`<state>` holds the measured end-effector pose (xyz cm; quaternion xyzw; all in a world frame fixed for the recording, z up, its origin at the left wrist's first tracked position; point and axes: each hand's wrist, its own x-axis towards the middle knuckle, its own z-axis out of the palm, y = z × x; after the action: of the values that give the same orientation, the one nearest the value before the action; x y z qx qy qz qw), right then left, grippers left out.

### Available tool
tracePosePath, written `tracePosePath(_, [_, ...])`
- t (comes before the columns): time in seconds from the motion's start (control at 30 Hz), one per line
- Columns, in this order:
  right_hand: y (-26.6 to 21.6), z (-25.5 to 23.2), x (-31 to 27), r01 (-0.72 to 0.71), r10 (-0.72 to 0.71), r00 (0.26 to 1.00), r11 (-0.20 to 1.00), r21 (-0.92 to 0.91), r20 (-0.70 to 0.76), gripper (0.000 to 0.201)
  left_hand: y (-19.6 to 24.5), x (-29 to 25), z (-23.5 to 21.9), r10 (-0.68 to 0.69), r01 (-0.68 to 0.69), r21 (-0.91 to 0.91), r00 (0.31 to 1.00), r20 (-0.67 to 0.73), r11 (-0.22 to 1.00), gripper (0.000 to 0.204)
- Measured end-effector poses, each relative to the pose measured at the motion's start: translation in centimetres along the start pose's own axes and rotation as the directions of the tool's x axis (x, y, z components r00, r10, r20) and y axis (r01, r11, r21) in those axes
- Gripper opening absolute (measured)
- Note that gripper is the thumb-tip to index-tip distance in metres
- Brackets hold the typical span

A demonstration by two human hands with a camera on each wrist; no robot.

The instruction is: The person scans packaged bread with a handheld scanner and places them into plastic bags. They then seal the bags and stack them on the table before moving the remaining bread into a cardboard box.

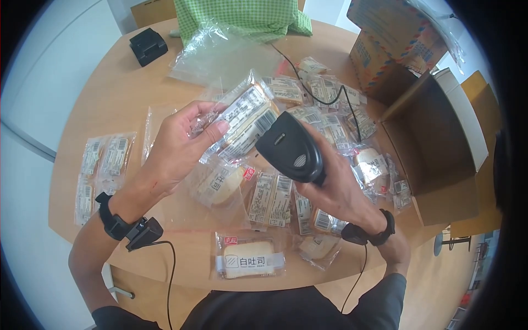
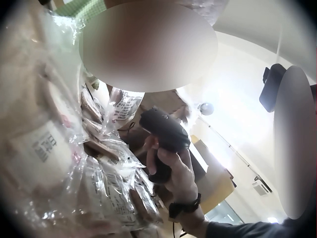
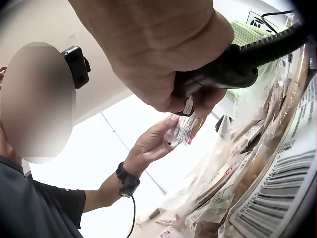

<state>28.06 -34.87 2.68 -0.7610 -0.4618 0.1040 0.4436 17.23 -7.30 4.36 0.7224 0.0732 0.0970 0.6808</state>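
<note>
Black scanner (image 1: 290, 147) fills the curled right grip (image 1: 340, 190); raised left grip (image 1: 179, 143) pinches packaged bread (image 1: 242, 124).

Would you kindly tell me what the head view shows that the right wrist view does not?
Only the head view shows the open cardboard box. Only the right wrist view shows the head-worn camera and a ribbed cable sleeve. Both show the left hand pinching a bread packet, the right hand gripping the barcode scanner, and the green checked cloth.
</note>
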Motion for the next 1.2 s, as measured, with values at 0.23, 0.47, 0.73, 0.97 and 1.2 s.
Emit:
tracePosePath(0.23, [0.0, -0.4, -0.5, 0.014, -0.011, 1.0, 0.974, -0.225, 0.013, 0.094, -0.3, -0.3, -0.8, -0.04, 0.04, -0.039, 0.999, 0.001, 0.998, 0.042])
tracePosePath(0.47, [1.1, -0.5, -2.9, -0.064, 0.192, 0.964, 0.84, -0.538, 0.186, 0.103, -0.7, -3.2, -3.4, -0.277, 0.223, -0.274, 0.944, -0.178, 0.935, 0.045])
tracePosePath(0.73, [-6.2, 4.1, -0.2, 0.255, -0.171, 0.958, 0.877, -0.408, 0.232, 0.112, -0.1, -6.0, 1.0, -0.238, 0.206, -0.28, 0.967, -0.086, 0.938, 0.05])
tracePosePath(0.97, [-2.9, 5.0, 0.7, 0.493, -0.503, 0.858, 0.753, -0.436, 0.102, 0.061, 0.8, -8.0, -5.0, 0.22, -0.488, 0.528, 0.844, 0.489, 0.695, 0.064])
tracePosePath(1.2, [-5.3, 7.1, -3.0, 0.867, -0.765, 0.447, 0.243, -0.435, 0.464, 0.037, -3.8, -10.9, -6.9, 0.018, -0.516, 0.852, 0.854, 0.52, -0.09, 0.038])
